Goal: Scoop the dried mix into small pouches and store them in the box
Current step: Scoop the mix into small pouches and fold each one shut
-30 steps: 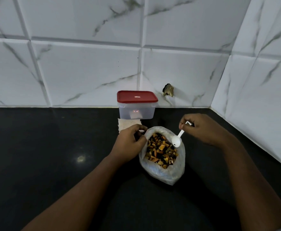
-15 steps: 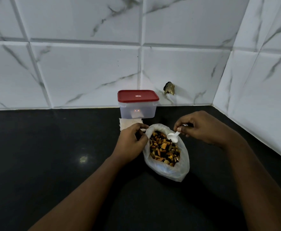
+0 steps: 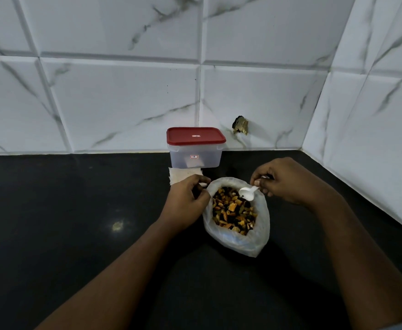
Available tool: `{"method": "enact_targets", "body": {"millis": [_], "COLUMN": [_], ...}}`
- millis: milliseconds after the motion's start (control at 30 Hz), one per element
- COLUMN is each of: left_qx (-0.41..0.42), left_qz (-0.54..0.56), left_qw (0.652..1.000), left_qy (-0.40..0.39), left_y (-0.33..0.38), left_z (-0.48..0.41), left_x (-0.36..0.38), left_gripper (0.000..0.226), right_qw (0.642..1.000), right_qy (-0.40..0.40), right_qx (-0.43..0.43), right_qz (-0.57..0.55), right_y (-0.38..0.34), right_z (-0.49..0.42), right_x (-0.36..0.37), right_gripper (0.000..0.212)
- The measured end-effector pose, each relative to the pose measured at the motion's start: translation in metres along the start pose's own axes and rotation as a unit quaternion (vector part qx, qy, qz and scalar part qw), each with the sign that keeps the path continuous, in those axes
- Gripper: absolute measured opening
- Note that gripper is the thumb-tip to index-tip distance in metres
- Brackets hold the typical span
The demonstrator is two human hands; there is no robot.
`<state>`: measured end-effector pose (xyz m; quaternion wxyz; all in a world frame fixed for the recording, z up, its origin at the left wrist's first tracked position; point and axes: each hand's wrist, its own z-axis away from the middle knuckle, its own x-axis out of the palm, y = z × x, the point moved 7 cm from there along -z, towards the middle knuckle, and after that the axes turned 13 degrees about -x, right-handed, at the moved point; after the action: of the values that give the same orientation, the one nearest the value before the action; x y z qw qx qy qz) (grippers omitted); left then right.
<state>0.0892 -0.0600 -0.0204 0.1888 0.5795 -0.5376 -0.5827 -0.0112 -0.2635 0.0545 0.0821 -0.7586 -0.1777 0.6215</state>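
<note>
An open clear plastic bag point(image 3: 239, 241) full of dried mix point(image 3: 233, 211) lies on the black counter point(image 3: 76, 222). My left hand point(image 3: 185, 202) pinches the bag's left rim. A small white spoon point(image 3: 247, 193) is held by its handle in my right hand point(image 3: 283, 181), its bowl over the mix at the bag's far side. Behind stands a clear box with a red lid point(image 3: 196, 135), closed. A stack of small pale pouches point(image 3: 183, 175) lies in front of the box, partly hidden by my left hand.
White marble-look tiled walls point(image 3: 123, 103) meet in a corner at the right. A broken hole point(image 3: 240, 125) shows in the back wall beside the box. Dark counter stretches to the left and toward me.
My right hand has drawn the spoon back toward the bag's far rim and lowered its bowl flatter over the mix. My left hand has stayed on the rim.
</note>
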Motion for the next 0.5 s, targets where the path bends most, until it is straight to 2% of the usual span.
{"method": "enact_targets", "body": {"millis": [133, 300, 500], "left_qx": [0.004, -0.004, -0.023], "left_qz": [0.001, 0.006, 0.012], "left_qw": [1.0, 1.0, 1.0], "left_qy": [-0.002, 0.002, 0.017], "left_y": [-0.001, -0.003, -0.001], "left_z": [-0.001, -0.001, 0.0], "left_x": [0.001, 0.0, -0.003], "left_gripper": [0.03, 0.027, 0.023], "right_qw": [0.999, 0.996, 0.978], "right_qy": [-0.022, -0.014, 0.002], "right_qx": [0.008, -0.003, 0.084], "right_qz": [-0.035, -0.09, -0.192], "right_y": [0.0, -0.001, 0.041], "right_z": [0.002, -0.002, 0.007], "right_x": [0.006, 0.012, 0.013], "right_gripper": [0.018, 0.018, 0.017]}}
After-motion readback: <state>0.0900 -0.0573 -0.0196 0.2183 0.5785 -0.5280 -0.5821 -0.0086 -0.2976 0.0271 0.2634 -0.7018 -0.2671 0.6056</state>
